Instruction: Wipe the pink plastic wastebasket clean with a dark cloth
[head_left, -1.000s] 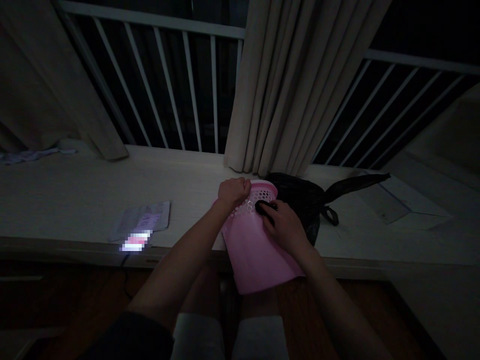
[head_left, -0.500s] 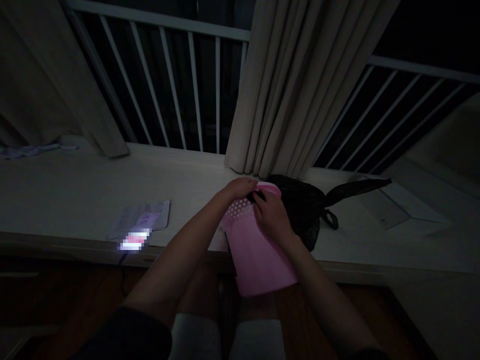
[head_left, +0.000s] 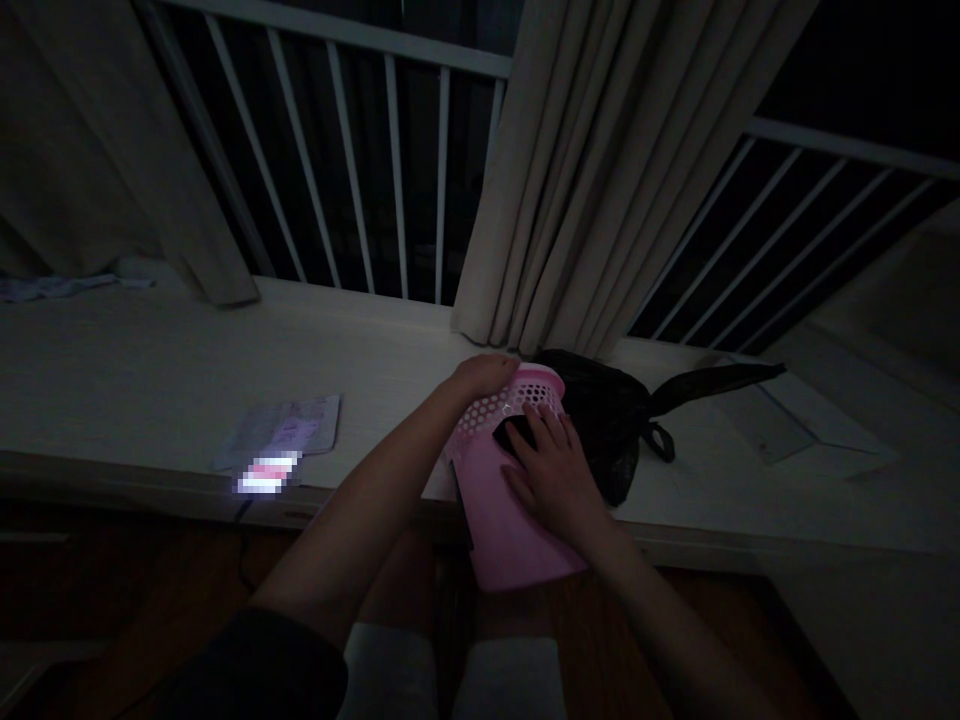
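A pink bin [head_left: 517,530] with a band of round holes below its rim leans over the ledge's front edge, its lower end above my legs. My left hand [head_left: 487,375] is closed round the rim on the far left side; some of its fingers are hidden. My right hand [head_left: 555,470] lies with spread fingers against the bin's upper side. Under those fingers is a small black cloth-like piece [head_left: 514,435], pressed to the pink wall just below the holes. The dim light hides its exact kind.
A knotted black plastic bag [head_left: 607,420] stands right behind the bin. On the left of the white ledge [head_left: 390,360] lie papers [head_left: 300,425] and a bright blurred-out device [head_left: 268,473] with a cable. Beige curtains [head_left: 555,180] and white railings [head_left: 397,180] rise behind.
My right hand has moved down the bin from near the rim, its fingers spreading, and the black piece has come down with it. My left hand stays at the rim.
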